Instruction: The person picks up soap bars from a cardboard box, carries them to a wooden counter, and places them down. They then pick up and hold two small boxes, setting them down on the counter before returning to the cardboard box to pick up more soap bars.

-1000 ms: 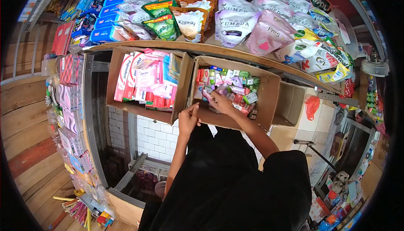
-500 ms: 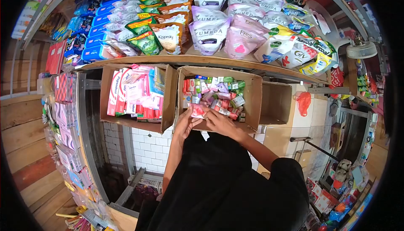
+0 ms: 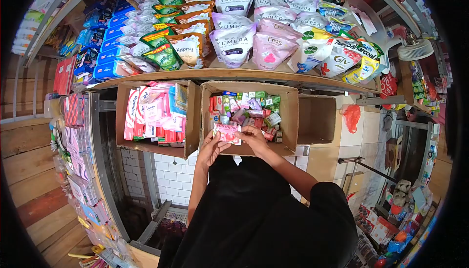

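A pink-and-white soap pack [image 3: 227,134] with printed lettering is held level over the near edge of a cardboard box [image 3: 293,121]. My left hand [image 3: 210,150] grips its left end, fingers curled underneath. The right end is pinched by my right hand [image 3: 254,138], with the thumb on top. Beneath and beyond the pack, the box holds a jumble of small soap boxes [image 3: 254,105] in red, green, purple and white.
To the left stands another cardboard box [image 3: 194,116] with toothpaste cartons [image 3: 133,114] and pink packets. A third box [image 3: 320,120] sits at the right. Above, a wooden shelf edge [image 3: 234,75] carries rows of refill pouches [image 3: 232,43].
My hands have turned the soap pack flatter, so its printed front now faces up. The right hand has slid outward to the pack's right end. The view has shifted slightly.
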Motion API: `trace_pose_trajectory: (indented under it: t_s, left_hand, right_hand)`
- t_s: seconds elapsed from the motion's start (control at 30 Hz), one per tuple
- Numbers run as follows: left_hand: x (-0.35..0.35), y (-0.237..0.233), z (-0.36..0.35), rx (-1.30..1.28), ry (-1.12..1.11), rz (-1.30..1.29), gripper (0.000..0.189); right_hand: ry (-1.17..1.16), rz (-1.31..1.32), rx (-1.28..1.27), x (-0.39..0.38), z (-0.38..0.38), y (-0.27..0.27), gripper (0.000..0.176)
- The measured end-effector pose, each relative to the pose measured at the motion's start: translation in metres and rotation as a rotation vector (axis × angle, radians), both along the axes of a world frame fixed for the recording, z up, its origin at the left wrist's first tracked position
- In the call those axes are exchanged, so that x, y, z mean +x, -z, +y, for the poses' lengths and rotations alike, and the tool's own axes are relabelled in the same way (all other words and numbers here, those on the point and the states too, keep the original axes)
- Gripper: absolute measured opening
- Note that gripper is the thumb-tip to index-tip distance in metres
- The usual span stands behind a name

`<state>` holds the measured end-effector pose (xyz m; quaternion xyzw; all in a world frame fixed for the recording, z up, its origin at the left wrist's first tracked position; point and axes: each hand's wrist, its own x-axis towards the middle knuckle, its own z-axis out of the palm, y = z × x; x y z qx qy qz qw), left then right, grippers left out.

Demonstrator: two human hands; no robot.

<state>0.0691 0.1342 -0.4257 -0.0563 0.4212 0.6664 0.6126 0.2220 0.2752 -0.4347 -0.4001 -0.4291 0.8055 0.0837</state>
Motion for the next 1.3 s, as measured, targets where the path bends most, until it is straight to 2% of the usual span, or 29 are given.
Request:
trace_pose_trajectory:
  t_s: [0.2, 0.3, 0.33, 0.43, 0.53, 0.63, 0.67, 0.77, 0.97, 1.03, 1.13, 1.23, 1.3]
  left_hand:
    - [0.007, 0.002, -0.002, 0.018, -0.074, 0.053, 0.04]
    - [0.008, 0.009, -0.004, 0.029, -0.119, 0.052, 0.042]
    - [0.007, 0.01, -0.004, 0.037, -0.133, 0.044, 0.042]
    - [0.006, 0.0, -0.001, 0.034, -0.142, 0.014, 0.042]
    - [0.006, 0.001, -0.001, 0.016, -0.156, -0.01, 0.033]
    - [0.007, -0.006, 0.002, -0.008, -0.158, -0.008, 0.028]
    - [0.007, -0.005, 0.001, -0.017, -0.156, -0.006, 0.028]
    - [0.007, -0.007, 0.003, -0.025, -0.17, -0.015, 0.028]
    - [0.007, 0.001, -0.002, -0.018, -0.168, -0.021, 0.026]
    - [0.005, 0.006, -0.005, 0.013, -0.156, -0.031, 0.031]
    - [0.006, 0.002, -0.003, 0.026, -0.165, -0.029, 0.033]
    - [0.006, 0.0, -0.002, 0.027, -0.166, -0.029, 0.03]
    - [0.006, 0.0, -0.003, 0.026, -0.165, -0.03, 0.029]
  right_hand:
    - [-0.099, 0.178, -0.163, -0.003, 0.015, 0.017, 0.014]
    - [-0.239, 0.116, -0.149, -0.005, 0.035, 0.034, 0.011]
    - [-0.222, 0.179, -0.09, -0.007, 0.042, 0.043, 0.012]
    - [-0.158, 0.033, 0.491, -0.012, 0.067, 0.099, 0.015]
    - [-0.191, -0.34, 1.034, -0.014, 0.1, 0.165, 0.024]
    - [-0.079, -0.695, 1.113, -0.028, 0.106, 0.151, 0.029]
    - [-0.157, -0.78, 0.98, -0.03, 0.11, 0.154, 0.037]
    - [-0.148, -0.946, 0.985, -0.035, 0.108, 0.186, 0.044]
    - [-0.181, -0.946, 1.058, -0.03, 0.099, 0.192, 0.045]
    - [-0.183, -0.926, 1.095, -0.03, 0.099, 0.205, 0.044]
    - [-0.292, -0.854, 1.138, -0.026, 0.094, 0.176, 0.035]
    - [-0.303, -0.854, 1.169, -0.022, 0.085, 0.136, 0.024]
    - [-0.146, -0.781, 1.224, -0.012, 0.079, 0.137, 0.028]
